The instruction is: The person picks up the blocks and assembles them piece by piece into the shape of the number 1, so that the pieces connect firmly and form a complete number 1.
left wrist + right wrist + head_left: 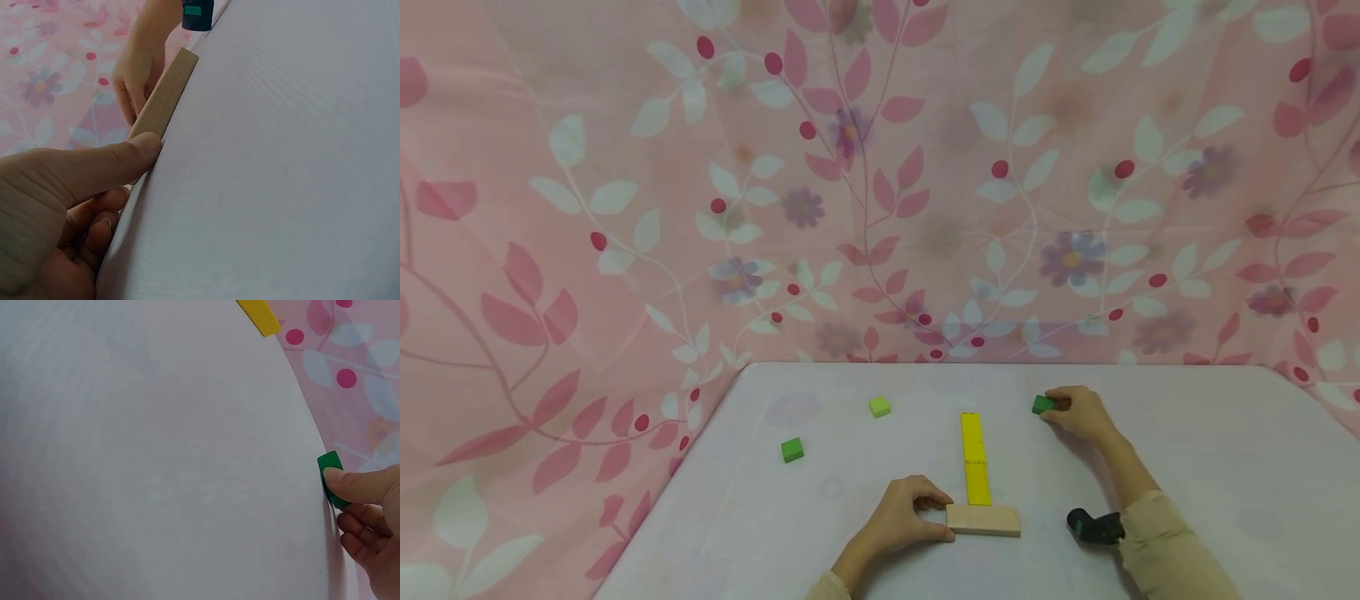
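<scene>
In the head view my left hand pinches the left end of a plain wooden block between thumb and fingers. The block lies crosswise at the near end of two yellow strips laid end to end. Farther back on the right, my right hand pinches a small dark green block with thumb and fingers. The right wrist view shows the thumb on top of this green block. In the left wrist view the thumb presses on the near end of the wooden block.
A light green block and a mid-green block lie on the left of the white-covered table. A black wrist camera sits at the right sleeve. Floral pink cloth hangs behind the table.
</scene>
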`<state>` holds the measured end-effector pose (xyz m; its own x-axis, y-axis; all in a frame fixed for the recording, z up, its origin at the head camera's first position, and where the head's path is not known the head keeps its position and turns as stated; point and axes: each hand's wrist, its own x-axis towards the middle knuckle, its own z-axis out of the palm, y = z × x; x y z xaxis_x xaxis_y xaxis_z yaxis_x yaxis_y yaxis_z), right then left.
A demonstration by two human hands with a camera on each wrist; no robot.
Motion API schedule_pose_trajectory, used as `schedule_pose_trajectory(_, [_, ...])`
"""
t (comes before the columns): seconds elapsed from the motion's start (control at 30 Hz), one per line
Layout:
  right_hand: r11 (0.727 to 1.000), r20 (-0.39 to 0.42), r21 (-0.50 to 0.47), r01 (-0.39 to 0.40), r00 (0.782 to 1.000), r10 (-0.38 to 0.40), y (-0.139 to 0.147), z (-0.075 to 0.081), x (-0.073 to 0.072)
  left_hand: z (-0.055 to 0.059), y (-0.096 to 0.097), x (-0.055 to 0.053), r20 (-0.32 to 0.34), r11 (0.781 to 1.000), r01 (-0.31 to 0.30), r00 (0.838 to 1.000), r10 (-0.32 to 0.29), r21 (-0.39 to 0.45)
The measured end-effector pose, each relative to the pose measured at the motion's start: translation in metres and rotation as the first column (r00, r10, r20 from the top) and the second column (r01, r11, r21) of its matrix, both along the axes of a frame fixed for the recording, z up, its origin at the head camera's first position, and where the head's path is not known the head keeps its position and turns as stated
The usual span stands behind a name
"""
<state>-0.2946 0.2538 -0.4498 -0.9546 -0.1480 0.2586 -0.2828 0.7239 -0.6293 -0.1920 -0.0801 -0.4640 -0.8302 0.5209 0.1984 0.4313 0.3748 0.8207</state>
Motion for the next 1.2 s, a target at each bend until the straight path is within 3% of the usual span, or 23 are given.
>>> schedule_pose_trajectory(0.47, [0.999, -0.01, 0.024, -0.026, 1.0, 0.026, -0.017, 0.0, -0.006, -0.002, -0.001, 0.0, -0.009, 1.0, 0.003, 1.0, -0.003, 0.002])
schedule_pose_trajectory(0.93, [0.999, 0.077, 0.042, -0.028, 0.997, 0.024, -0.035, 0.001, -0.014, -0.002, -0.001, 0.0, -0.001, 1.0, -0.003, 1.0, 0.003, -0.005])
schedule_pose_trajectory(1.2, [0.999, 0.063, 0.031, -0.044, 0.997, 0.042, -0.04, 0.002, -0.015, -0.004, -0.001, -0.001, -0.003, 1.0, 0.002, 1.0, -0.002, -0.003])
